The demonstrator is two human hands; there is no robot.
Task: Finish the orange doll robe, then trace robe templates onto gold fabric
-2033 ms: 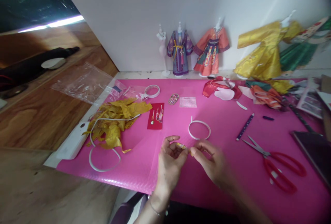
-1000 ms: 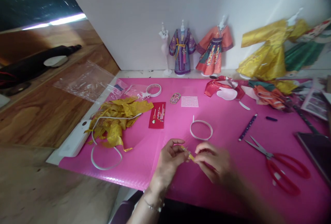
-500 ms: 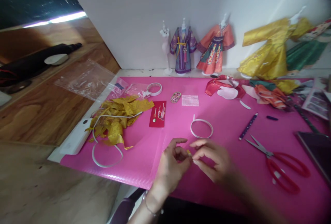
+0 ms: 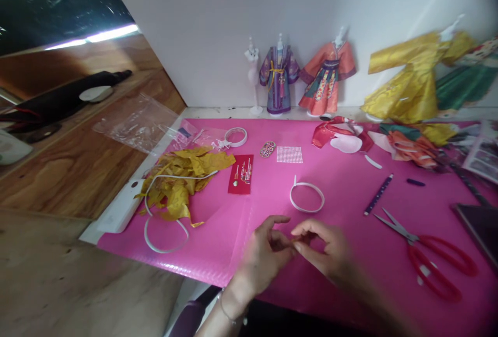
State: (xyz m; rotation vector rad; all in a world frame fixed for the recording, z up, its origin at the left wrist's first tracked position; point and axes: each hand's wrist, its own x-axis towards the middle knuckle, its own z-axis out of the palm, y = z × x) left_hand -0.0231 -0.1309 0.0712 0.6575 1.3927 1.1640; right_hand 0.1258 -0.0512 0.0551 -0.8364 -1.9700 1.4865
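Low over the front of the pink mat, my left hand [image 4: 266, 254] and my right hand [image 4: 322, 243] meet fingertip to fingertip. Pinched between them is a small yellow piece [image 4: 294, 240], mostly covered by the fingers, so its kind cannot be made out. Both hands are closed at the thumb and index finger. Just beyond them lies a loop of white narrow strip [image 4: 307, 209] with one end sticking up. Farther back are a sheet of small white stick-on beads [image 4: 290, 154] and a red card with gold and white decorations [image 4: 249, 184].
Open red-handled scissors [image 4: 412, 237] and a patterned pen [image 4: 378, 195] lie to the right. Yellow fabric scraps [image 4: 181, 199] with a white cord [image 4: 146, 230] lie left, near a tape roll [image 4: 245, 137]. Dressed doll forms, including a purple robe [image 4: 278, 85], stand along the wall.
The whole view has shifted slightly, so things sit a little lower and farther right. My fingertips have drawn closer together, and less of the yellow piece shows.
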